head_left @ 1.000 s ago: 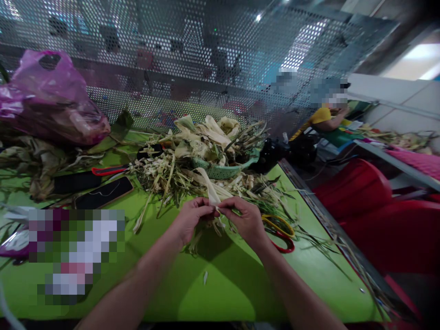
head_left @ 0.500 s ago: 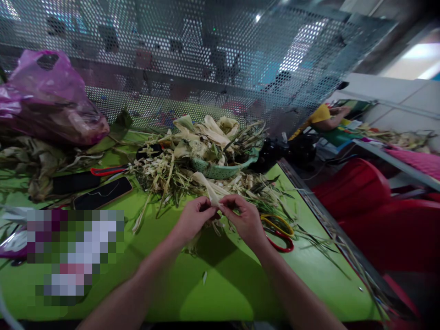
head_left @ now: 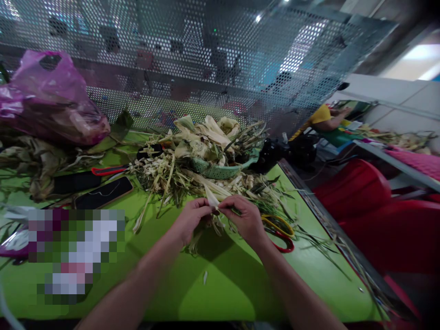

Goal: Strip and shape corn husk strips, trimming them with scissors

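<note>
A pale, pointed piece of dried corn husk (head_left: 212,198) stands up between my two hands, above the middle of the green table (head_left: 216,298). My left hand (head_left: 194,217) pinches its lower end from one side. From the other side my right hand (head_left: 242,216) grips the same end between thumb and fingertips. Frayed husk strips (head_left: 217,225) hang below the fingers. Just beyond lies a heap of husk scraps (head_left: 161,176) around a green plastic basket (head_left: 216,170) piled with dried husks (head_left: 206,142). Scissors with yellow and red handles (head_left: 283,236) lie beside my right wrist, their blades hidden.
At left are a pink plastic bag (head_left: 55,101), a phone (head_left: 103,192) and a red-handled cutter (head_left: 108,170). A perforated metal screen (head_left: 192,59) closes off the back. Red chairs (head_left: 354,192) stand at right, and a person in yellow (head_left: 321,117) sits farther off.
The husk in my hands now shows as a shorter, more upright point; before, it was longer and leaned left. Both hands remain in nearly the same place.
</note>
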Available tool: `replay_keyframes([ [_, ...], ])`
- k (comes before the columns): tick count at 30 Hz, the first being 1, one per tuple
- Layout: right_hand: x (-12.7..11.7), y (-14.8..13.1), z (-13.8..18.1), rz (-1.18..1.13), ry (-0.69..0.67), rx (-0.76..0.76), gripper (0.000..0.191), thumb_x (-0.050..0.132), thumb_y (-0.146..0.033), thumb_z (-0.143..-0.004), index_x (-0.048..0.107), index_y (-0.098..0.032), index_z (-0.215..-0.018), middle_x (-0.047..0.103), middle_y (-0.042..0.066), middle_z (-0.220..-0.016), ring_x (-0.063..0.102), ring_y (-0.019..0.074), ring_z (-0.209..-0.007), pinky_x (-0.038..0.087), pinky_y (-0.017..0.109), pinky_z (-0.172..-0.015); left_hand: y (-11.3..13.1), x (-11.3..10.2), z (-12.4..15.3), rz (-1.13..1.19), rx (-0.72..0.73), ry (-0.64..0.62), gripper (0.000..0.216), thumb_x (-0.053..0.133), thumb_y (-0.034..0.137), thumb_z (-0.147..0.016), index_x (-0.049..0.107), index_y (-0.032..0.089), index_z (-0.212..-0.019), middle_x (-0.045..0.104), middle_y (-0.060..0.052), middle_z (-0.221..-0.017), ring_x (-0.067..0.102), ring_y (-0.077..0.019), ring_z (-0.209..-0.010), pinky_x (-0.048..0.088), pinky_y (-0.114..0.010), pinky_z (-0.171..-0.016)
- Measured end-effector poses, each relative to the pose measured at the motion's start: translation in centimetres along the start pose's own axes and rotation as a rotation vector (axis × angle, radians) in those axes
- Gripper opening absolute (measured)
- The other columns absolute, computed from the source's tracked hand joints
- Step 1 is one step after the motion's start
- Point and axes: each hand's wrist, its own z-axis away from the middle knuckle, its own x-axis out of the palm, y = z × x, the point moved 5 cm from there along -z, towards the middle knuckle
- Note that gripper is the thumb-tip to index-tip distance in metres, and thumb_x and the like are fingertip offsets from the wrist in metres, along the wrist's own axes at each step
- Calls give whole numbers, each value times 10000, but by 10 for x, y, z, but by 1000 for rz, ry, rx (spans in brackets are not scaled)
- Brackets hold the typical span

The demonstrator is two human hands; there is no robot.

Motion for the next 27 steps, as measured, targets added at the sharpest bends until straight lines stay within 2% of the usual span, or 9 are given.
replay_keyframes([
  [4,0,-2,-1,15,1,-15,25,653,-199,-797,671,-213,-787,632,38,-794,600,191,-782,482,312,-718,1,0,1,21,-15,27,144,705,171,-620,678,127,-754,592,4,-625,461,-52,-500,343,-181,-505],
  [7,0,-1,-1,31,15,7,31,646,-207,-803,651,-198,-774,617,36,-787,588,183,-771,468,299,-700,2,0,2,51,-3,41,147,724,174,-610,665,128,-737,599,2,-637,490,-64,-525,378,-191,-540],
  [12,1,2,3,20,37,80,51,630,-201,-804,620,-185,-757,612,21,-745,569,160,-700,449,271,-649,9,3,1,-80,123,-19,155,737,230,-647,673,125,-742,640,-21,-710,541,-94,-632,400,-207,-627],
  [15,1,3,3,-17,50,106,44,633,-220,-802,620,-187,-778,616,15,-731,563,152,-671,453,265,-629,10,3,0,-136,177,-12,159,740,242,-646,684,125,-738,649,-23,-702,543,-107,-643,403,-218,-640],
  [21,2,-4,2,-44,14,6,55,634,-221,-815,673,-215,-854,661,36,-806,606,181,-760,486,311,-702,4,-2,0,-38,73,68,160,735,263,-640,656,127,-670,615,-15,-604,495,-80,-528,371,-203,-542],
  [27,2,-4,0,13,3,4,34,643,-206,-810,674,-219,-817,656,32,-786,610,181,-747,478,301,-683,-2,-3,-1,26,26,25,137,725,238,-644,659,136,-709,624,-13,-630,488,-68,-521,365,-191,-530],
])
